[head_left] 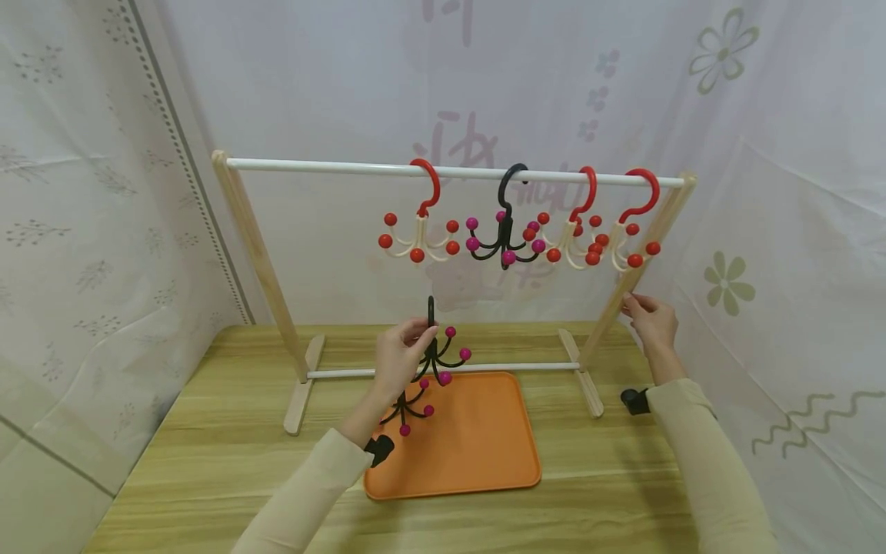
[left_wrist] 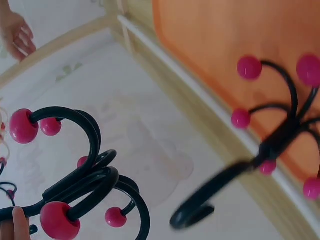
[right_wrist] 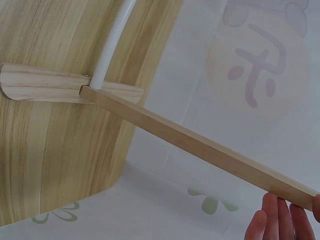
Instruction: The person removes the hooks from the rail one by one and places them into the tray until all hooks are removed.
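My left hand (head_left: pixel 400 360) pinches a black multi-arm rotating hook (head_left: pixel 432 352) with magenta ball tips by its upper hook, below the rail and over the back of the orange tray (head_left: pixel 484 454). In the left wrist view, only fingertips show on the held hook's stem. A second black hook (left_wrist: pixel 278 140) with magenta balls is over the tray's left part, partly behind my left forearm in the head view. My right hand (head_left: pixel 652 323) grips the right wooden post (right_wrist: pixel 200 147) of the rack, fingers on one side and thumb on the other.
From the white top rail (head_left: pixel 311 165) hang three cream hooks with red tops and balls, one at mid-rail (head_left: pixel 421 231), and a black hook (head_left: pixel 506 231) with magenta balls. The left post (head_left: pixel 259 261) and a lower white bar (head_left: pixel 512 366) complete the rack on the wooden table (head_left: pixel 208 462).
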The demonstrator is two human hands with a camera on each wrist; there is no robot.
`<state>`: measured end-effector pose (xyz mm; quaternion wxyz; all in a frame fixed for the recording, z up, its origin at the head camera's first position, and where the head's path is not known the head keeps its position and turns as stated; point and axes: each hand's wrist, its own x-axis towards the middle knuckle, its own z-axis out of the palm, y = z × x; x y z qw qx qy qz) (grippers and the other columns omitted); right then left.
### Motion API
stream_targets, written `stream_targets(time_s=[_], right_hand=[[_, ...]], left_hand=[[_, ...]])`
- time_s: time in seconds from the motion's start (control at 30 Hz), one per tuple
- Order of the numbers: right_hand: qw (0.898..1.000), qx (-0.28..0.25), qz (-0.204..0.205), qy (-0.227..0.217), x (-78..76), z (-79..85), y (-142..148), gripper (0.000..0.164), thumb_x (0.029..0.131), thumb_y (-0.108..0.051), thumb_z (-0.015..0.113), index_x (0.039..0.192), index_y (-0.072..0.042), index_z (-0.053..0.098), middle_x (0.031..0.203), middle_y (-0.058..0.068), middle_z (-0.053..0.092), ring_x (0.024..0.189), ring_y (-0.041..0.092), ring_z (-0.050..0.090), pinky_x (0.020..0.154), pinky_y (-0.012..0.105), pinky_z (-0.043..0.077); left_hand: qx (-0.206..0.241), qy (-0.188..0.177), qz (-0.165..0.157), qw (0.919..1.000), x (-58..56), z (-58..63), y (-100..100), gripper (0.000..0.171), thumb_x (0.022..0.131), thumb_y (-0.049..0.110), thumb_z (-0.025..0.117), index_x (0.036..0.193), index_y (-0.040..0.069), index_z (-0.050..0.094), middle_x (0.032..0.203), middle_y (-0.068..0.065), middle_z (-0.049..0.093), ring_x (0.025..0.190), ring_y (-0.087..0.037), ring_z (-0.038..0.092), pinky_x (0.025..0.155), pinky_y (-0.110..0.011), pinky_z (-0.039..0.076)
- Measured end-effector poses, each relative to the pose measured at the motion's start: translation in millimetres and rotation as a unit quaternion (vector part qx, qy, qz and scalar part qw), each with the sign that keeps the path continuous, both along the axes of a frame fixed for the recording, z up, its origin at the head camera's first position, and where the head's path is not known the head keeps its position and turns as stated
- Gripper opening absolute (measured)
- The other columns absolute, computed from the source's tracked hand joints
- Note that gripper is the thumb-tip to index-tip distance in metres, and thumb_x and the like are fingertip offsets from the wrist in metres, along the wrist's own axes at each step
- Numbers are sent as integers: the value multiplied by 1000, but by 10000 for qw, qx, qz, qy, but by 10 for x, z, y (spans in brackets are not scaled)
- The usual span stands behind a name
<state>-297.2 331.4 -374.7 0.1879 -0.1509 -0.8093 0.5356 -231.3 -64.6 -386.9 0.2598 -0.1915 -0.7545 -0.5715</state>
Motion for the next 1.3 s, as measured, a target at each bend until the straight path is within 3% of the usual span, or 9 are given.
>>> stream_targets(time_s=[0.07,0.13,0.33,0.5,0.63,0.8,1.07,1.3], right_hand=[[10000,-23,18,-17,2,1,3,51,86,-38,53,120,0,53,72,-20,56,70,-5,57,65,21,45],[10000,-58,39,-13,6,7,1,51,86,-38,53,120,0,53,71,-21,56,70,-5,57,62,19,45],[10000,-70,63,20,6,14,-1,50,86,-36,54,120,2,53,70,-21,56,69,-5,57,63,19,45],[10000,-26,84,17,16,16,-5,50,87,-36,53,119,2,53,69,-22,55,67,-7,56,67,23,46],[10000,-2,92,16,20,19,-3,51,86,-37,53,119,2,53,71,-21,56,67,-7,56,64,20,45],[9999,-34,125,44,26,17,-3,50,86,-35,53,118,3,53,70,-21,56,67,-6,57,60,16,44],[9998,-22,167,57,32,11,-1,49,87,-34,53,118,4,53,70,-21,56,71,-2,59,60,17,45],[9999,15,135,0,31,17,-4,49,87,-35,52,118,2,53,72,-19,58,79,5,61,68,25,46]], left_hand=[[51,-127,-27,9999,18,-42,58,15,82,9,63,89,-3,66,82,-11,66,74,-21,63,66,-32,50],[70,-150,-24,9999,-40,-179,97,14,82,12,64,89,1,67,81,-7,66,73,-16,63,63,-28,50],[126,-497,-144,9986,-5,-346,225,18,82,18,63,89,2,67,81,-4,66,73,-13,63,59,-24,49],[123,-721,-361,9967,6,-503,305,18,82,15,62,90,-1,66,82,-10,66,75,-19,63,60,-30,50],[200,-949,-524,9939,29,-602,356,14,83,14,62,89,3,66,83,-10,66,75,-19,63,63,-31,50],[-44,-1148,-339,9928,53,-737,398,14,82,20,63,88,8,67,82,-4,66,76,-14,63,63,-26,49],[15,-1465,-407,9884,88,-931,433,18,83,17,62,90,1,66,85,-9,66,77,-15,62,62,-24,49],[-101,-1442,-219,9892,91,-1068,453,16,81,17,64,89,4,67,81,-2,66,75,-13,62,62,-22,49]])
